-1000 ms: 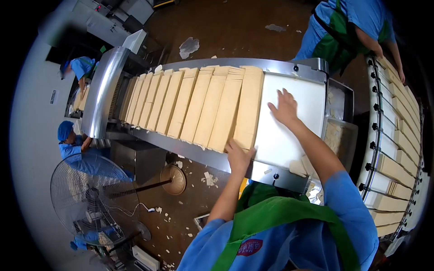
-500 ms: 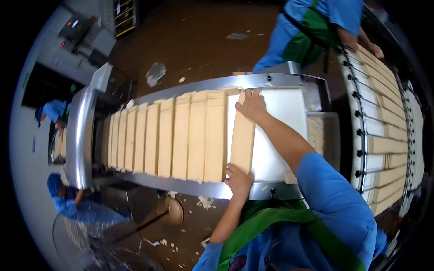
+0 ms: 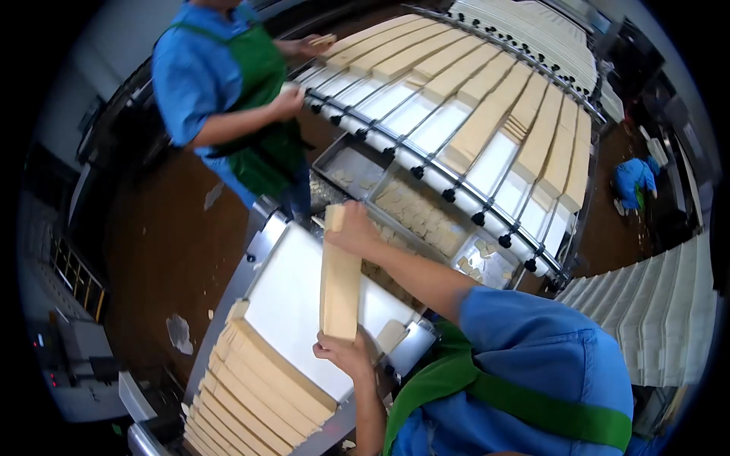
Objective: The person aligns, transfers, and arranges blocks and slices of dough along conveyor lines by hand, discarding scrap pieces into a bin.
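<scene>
A long pale beige stack is held between my two hands above the white belt. My right hand grips its far end, and my left hand is closed on its near end. More beige stacks lie side by side on the belt at the lower left. Broken flat pieces rest near the belt's near corner, to the right of my left hand.
Ahead, a wide conveyor with rods and black knobs carries rows of stacks. Trays of broken pieces sit between the conveyors. A co-worker in a green apron stands at the upper left. White pleated sheets are at the right.
The view has swung right toward the wide conveyor. The end stack, earlier on the belt, is now lifted away from the row in both my hands. The co-worker now holds small pieces.
</scene>
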{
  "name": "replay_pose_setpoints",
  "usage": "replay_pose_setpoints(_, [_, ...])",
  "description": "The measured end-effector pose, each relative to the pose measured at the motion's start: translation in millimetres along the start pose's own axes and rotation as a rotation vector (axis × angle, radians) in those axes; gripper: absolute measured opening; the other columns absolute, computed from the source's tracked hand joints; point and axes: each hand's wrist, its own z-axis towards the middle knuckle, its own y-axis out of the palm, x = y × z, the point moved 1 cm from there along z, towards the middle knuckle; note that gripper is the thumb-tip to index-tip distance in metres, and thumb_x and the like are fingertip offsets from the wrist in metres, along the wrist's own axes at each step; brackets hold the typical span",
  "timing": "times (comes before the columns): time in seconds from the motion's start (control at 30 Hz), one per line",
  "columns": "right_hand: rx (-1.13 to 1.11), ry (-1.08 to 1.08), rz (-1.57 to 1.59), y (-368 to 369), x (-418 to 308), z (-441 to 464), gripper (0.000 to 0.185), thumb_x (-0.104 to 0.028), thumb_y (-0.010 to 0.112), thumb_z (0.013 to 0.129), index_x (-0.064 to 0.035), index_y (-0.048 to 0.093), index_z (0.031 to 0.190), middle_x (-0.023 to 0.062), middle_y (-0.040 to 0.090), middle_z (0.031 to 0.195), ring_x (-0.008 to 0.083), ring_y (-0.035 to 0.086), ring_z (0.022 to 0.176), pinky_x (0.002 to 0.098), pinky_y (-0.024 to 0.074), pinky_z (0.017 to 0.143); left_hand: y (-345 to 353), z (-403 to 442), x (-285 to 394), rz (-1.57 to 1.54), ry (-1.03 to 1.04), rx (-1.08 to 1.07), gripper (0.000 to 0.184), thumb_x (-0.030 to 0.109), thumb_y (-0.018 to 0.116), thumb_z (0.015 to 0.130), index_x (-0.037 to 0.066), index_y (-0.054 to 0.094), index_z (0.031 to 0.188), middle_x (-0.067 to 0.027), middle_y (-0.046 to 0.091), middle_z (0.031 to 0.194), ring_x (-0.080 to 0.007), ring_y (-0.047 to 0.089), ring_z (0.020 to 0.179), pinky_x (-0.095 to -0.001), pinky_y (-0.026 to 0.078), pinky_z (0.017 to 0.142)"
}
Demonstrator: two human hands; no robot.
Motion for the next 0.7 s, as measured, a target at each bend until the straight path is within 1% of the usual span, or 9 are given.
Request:
replay_pose_setpoints(0.1, [0.228,-0.017,0.087,-82,39,28,0.075,-0.037,0.071,0.071,0.0043,0.036,0.122,0.0272,0.043,0.119,0.0433,0.051,0.109,0.0462,0.0441,0.092,19,13,62,-0.111,0.222,0.042,0.076,0.001,0.070,0.071,0.005,0.033,0.137,-0.0335,0.012,0.137,-0.0483,0.037,0.118,-0.0432,0.037,0.100])
replay_pose_setpoints(0.27, [0.425,0.156,0.100,-199,90,105,0.080,-0.049,0.067,0.073,0.0027,0.037,0.125,0.0267,0.046,0.122,0.0402,0.054,0.108,0.0437,0.0463,0.089,60,46,183,-0.251,0.494,0.005,0.078,-0.001,0.072,0.068,0.008,0.036,0.137,-0.0278,0.016,0.140,-0.0456,0.037,0.122,-0.0434,0.035,0.103])
replay_pose_setpoints(0.33, [0.400,0.236,0.020,-232,102,133,0.080,-0.058,0.058,0.075,0.0016,0.042,0.126,0.0256,0.048,0.126,0.0394,0.048,0.116,0.0486,0.0385,0.097,76,62,218,-0.238,0.572,0.018,0.078,0.000,0.073,0.069,0.008,0.036,0.137,-0.0261,0.021,0.140,-0.0444,0.038,0.123,-0.0432,0.035,0.102])
replay_pose_setpoints(0.37, [0.393,0.226,0.024,-248,109,148,0.080,-0.058,0.058,0.075,0.0016,0.042,0.126,0.0256,0.048,0.126,0.0394,0.048,0.116,0.0486,0.0385,0.097,85,70,233,-0.235,0.651,-0.025,0.077,0.001,0.073,0.070,0.008,0.037,0.137,-0.0260,0.023,0.140,-0.0441,0.038,0.123,-0.0431,0.035,0.102])
replay_pose_setpoints(0.43, [0.148,0.278,-0.312,-269,129,181,0.079,-0.062,0.049,0.079,-0.0004,0.047,0.129,0.0244,0.047,0.132,0.0395,0.038,0.126,0.0546,0.0231,0.105,104,88,254,-0.232,0.736,-0.101,0.073,0.003,0.072,0.073,0.009,0.038,0.137,-0.0250,0.030,0.138,-0.0430,0.041,0.121,-0.0417,0.037,0.100])
replay_pose_setpoints(0.47, [0.138,0.265,-0.308,-278,140,196,0.079,-0.062,0.049,0.079,-0.0004,0.047,0.129,0.0244,0.047,0.132,0.0395,0.038,0.126,0.0546,0.0231,0.105,113,98,262,-0.224,0.731,-0.087,0.073,0.003,0.072,0.073,0.009,0.038,0.137,-0.0250,0.030,0.138,-0.0430,0.041,0.121,-0.0417,0.037,0.100])
replay_pose_setpoints(0.53, [0.007,0.272,-0.462,-288,162,221,0.077,-0.061,0.046,0.082,-0.0017,0.049,0.130,0.0241,0.045,0.135,0.0406,0.029,0.132,0.0579,0.0090,0.108,130,115,276,-0.260,0.769,-0.300,0.069,0.005,0.071,0.076,0.009,0.038,0.138,-0.0242,0.029,0.139,-0.0423,0.042,0.121,-0.0407,0.038,0.100])
replay_pose_setpoints(0.63, [0.367,0.175,-0.543,-293,191,244,0.076,-0.054,0.048,0.084,-0.0017,0.038,0.138,0.0247,0.033,0.144,0.0416,0.025,0.134,0.0583,0.0074,0.110,179,133,302,-0.232,0.822,-0.446,0.061,0.003,0.063,0.084,0.010,0.039,0.139,-0.0265,0.024,0.147,-0.0410,0.035,0.131,-0.0370,0.035,0.104])
replay_pose_setpoints(0.7, [0.404,0.150,-0.519,-286,192,247,0.075,-0.052,0.049,0.084,-0.0017,0.036,0.139,0.0244,0.030,0.145,0.0417,0.024,0.134,0.0584,0.0076,0.110,206,136,316,-0.255,0.773,-0.525,0.060,-0.001,0.058,0.085,0.010,0.037,0.140,-0.0274,0.023,0.148,-0.0386,0.030,0.135,-0.0350,0.033,0.106])
